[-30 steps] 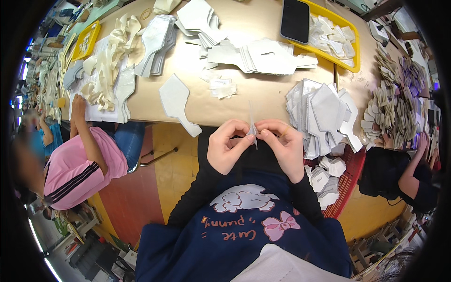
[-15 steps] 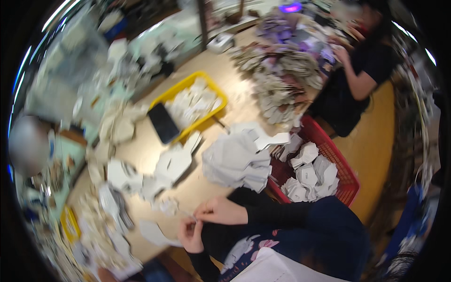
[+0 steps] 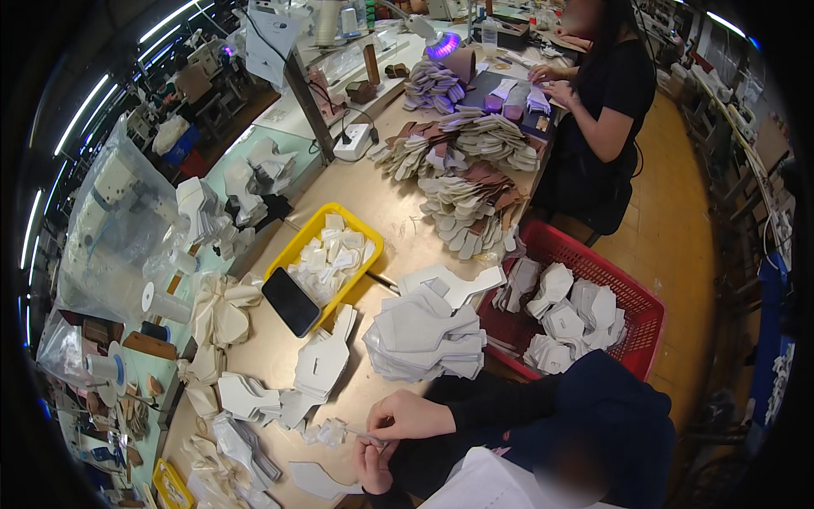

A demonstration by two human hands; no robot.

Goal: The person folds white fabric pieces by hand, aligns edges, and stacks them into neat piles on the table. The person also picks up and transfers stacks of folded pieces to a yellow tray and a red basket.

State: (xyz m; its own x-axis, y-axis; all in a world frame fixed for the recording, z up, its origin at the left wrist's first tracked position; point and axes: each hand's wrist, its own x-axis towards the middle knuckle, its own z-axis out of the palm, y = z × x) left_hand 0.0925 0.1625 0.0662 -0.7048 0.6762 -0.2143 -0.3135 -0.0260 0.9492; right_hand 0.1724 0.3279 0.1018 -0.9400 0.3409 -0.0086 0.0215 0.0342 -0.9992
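Over the near edge of the table, my right hand (image 3: 414, 416) and my left hand (image 3: 373, 467) meet with fingers pinched together. Between them is a small, thin, pale strip (image 3: 367, 437), mostly covered by the fingers, so its kind is unclear. A little heap of whitish scraps (image 3: 326, 433) lies just beside the fingertips. A flat white cut piece (image 3: 318, 480) rests on the table close to my left hand. Beyond my right hand stands a thick stack of light grey shaped pieces (image 3: 424, 335), and a smaller white stack (image 3: 322, 365) lies to its left.
A yellow basket (image 3: 373, 242) of white pieces has a black phone (image 3: 292, 302) leaning on its edge. The red crate (image 3: 649, 327) at the right contains bundled pieces. Farther off, a co-worker (image 3: 606, 110) handles pieces beside tall piles (image 3: 475, 199). A glowing purple lamp (image 3: 443, 47) hangs there.
The view has shifted and turned sharper, showing more of the far room. My hands remain together at the thin strip, and the co-worker's hands have moved slightly.
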